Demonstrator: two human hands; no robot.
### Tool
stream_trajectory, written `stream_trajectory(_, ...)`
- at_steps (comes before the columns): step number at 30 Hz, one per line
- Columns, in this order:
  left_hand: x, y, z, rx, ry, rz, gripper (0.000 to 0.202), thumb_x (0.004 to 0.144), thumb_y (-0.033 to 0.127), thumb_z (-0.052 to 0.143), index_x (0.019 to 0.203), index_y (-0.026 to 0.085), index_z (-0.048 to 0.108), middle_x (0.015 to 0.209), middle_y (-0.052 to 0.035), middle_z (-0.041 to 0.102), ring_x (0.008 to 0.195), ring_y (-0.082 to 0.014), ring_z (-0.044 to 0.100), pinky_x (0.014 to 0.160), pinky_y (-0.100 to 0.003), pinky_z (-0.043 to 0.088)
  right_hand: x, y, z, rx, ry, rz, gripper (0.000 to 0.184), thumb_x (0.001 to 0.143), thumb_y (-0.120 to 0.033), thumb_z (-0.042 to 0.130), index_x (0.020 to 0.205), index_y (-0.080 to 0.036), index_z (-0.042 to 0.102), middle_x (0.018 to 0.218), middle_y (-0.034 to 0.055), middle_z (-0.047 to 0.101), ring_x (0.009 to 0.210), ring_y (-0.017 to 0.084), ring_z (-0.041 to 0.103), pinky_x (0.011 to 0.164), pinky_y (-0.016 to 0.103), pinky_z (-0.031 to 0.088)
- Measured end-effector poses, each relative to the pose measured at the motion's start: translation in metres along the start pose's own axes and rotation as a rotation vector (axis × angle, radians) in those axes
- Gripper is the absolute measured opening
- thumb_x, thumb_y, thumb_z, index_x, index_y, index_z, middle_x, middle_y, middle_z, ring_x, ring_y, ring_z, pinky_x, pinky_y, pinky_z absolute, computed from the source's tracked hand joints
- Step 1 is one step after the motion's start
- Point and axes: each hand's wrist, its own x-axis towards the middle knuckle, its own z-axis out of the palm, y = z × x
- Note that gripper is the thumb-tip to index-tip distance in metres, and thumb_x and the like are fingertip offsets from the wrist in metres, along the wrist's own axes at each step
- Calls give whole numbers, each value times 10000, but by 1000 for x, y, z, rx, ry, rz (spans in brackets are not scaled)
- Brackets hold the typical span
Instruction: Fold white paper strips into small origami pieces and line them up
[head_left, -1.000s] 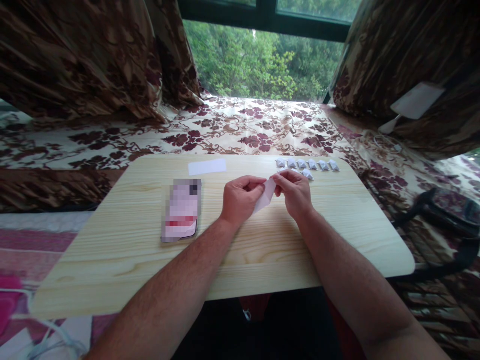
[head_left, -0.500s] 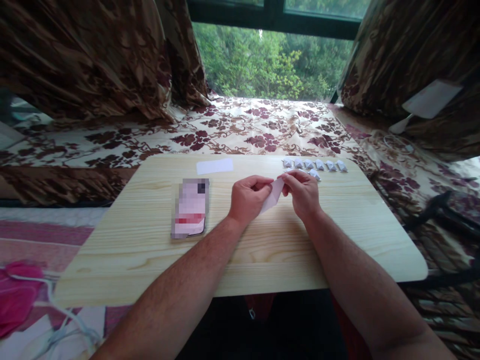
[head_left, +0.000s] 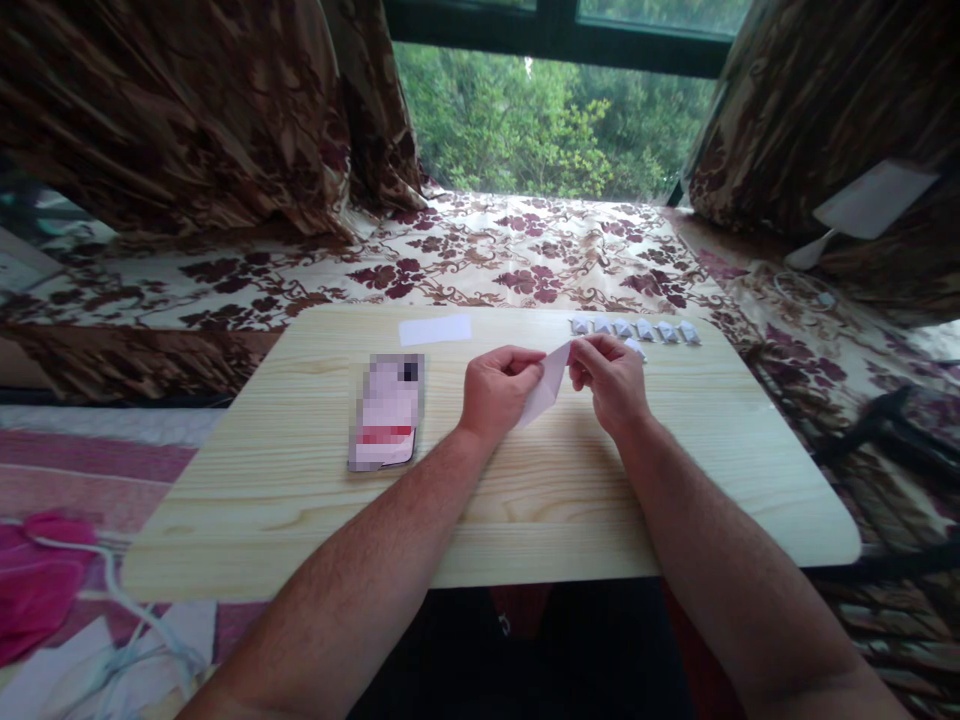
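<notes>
Holding one sheet of white paper (head_left: 546,388) above the counter (head_left: 540,525): left hand (head_left: 501,395), pinched on its left side; right hand (head_left: 611,382), fingertips pinched at its upper corner. Also on the counter: one phone (head_left: 388,408), left; one paper strip (head_left: 435,330), beyond it; small folded papers (head_left: 624,329), rowed at far right.

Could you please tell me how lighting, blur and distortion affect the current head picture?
Head view, light: bright window, dark curtains; head view, blur: pink cloth soft at the left edge, pixel blocks over the phone; head view, distortion: arms seem stretched toward the lower corners; head view, centre: pale paper shows little detail.
</notes>
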Motion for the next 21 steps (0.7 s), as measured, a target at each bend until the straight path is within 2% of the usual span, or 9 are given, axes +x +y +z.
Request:
stream_trajectory(2,0,1,0,-13,4,2,206,706,283,748,869,166,794,696,-23,721,614,-135,617,577,-241,476,-2,2,1,-11,-84,41,254,730,-400,775,727,-177,655,543,-24,605,437,87,476,417,225,348)
stream_trajectory(4,0,1,0,-20,3,-6,205,702,280,752,866,165,793,702,-25,724,617,-139,625,584,-246,488,-3,4,1,-28,-111,49,266,728,-402,781,699,-178,640,514,-28,592,427,87,476,419,225,337)
stream_trajectory(14,1,-1,2,-69,-5,-56,225,678,283,778,866,160,789,721,-36,738,614,-144,639,572,-247,492,-4,1,3,-45,-84,17,253,747,-349,765,651,-181,602,475,-37,563,419,81,470,427,221,335)
stream_trajectory(18,3,-3,1,-84,7,-69,227,671,277,777,862,156,786,726,-38,739,620,-147,640,568,-246,489,-3,4,2,-85,-111,24,283,759,-420,759,688,-176,634,506,-26,592,426,85,481,418,220,349)
stream_trajectory(21,5,-5,1,-108,15,-71,234,672,278,776,870,154,783,723,-35,734,621,-147,639,569,-247,486,-4,5,0,-113,-191,53,324,746,-478,762,728,-165,678,555,-6,630,454,90,504,424,220,372)
